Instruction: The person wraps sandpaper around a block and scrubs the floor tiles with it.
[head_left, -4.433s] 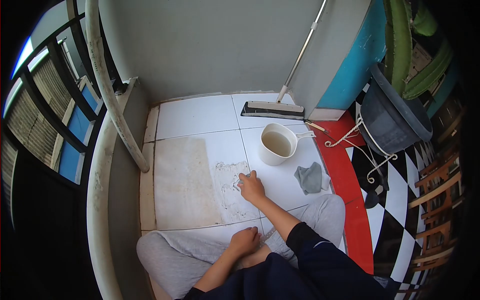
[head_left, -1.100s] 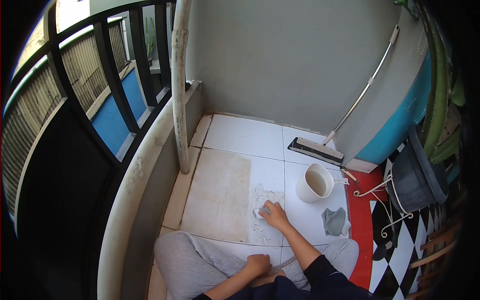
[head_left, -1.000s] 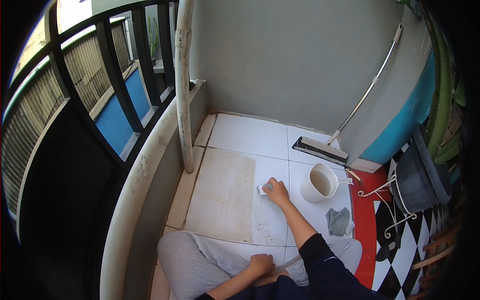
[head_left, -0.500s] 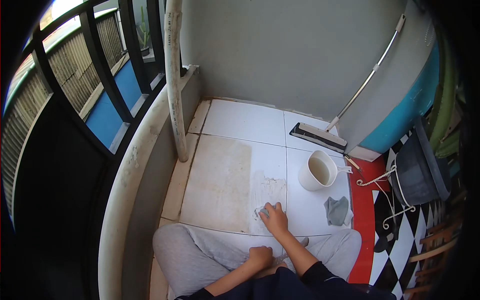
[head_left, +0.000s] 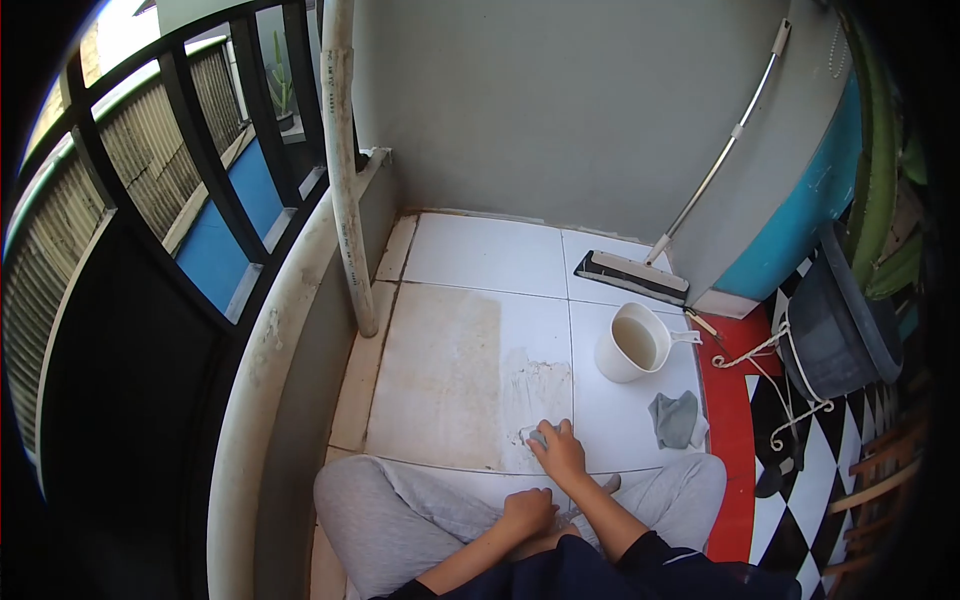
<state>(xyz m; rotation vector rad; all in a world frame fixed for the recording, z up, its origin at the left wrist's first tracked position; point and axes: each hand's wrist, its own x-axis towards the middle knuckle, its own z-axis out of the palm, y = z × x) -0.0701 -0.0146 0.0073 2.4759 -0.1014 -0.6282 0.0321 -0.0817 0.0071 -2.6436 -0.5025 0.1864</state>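
My right hand [head_left: 558,450] is closed around a small grey-white pad [head_left: 540,434], which touches the white tile near my crossed legs. Smeared, greyish residue [head_left: 535,385] lies on the tile just beyond that hand. To its left, a large brownish stain [head_left: 435,370] covers most of the same tile. My left hand [head_left: 530,512] rests closed by my lap; what it holds, if anything, is hidden. A white dipper [head_left: 630,345] with cloudy liquid stands to the right, and a crumpled grey cloth [head_left: 675,420] lies in front of it.
A floor squeegee [head_left: 632,278] leans against the back wall corner. A brush-like tool [head_left: 702,322] lies by the red floor border [head_left: 728,430]. At the right stands a potted cactus [head_left: 835,320] on a white metal stand. A pipe [head_left: 345,190] and black railing are at the left.
My right hand has moved nearer my legs than a second ago, with the pad still in it, and shifted slightly since half a second ago. My left hand stays by my lap. The view has shifted slightly.
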